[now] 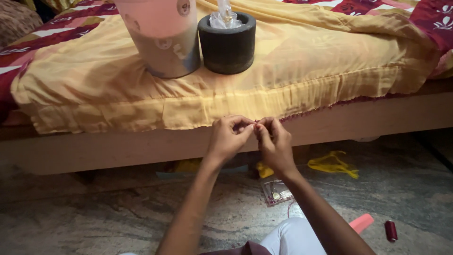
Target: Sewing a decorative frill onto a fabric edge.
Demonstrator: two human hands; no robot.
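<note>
Left hand (pixel 228 138) and right hand (pixel 273 143) meet fingertip to fingertip, pinched together on the yellow cloth's (pixel 236 71) beaded hem at its 6 o'clock edge; red spool (pixel 390 231) on the floor at 4 o'clock.

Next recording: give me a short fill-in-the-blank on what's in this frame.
1. Both hands, the left hand and the right hand, pinch the edge of the ____ cloth.
2. The dark round mortar stands on the ____.
3. The dark red thread spool lies on the ____.

Missing words: yellow; cloth; floor
</note>
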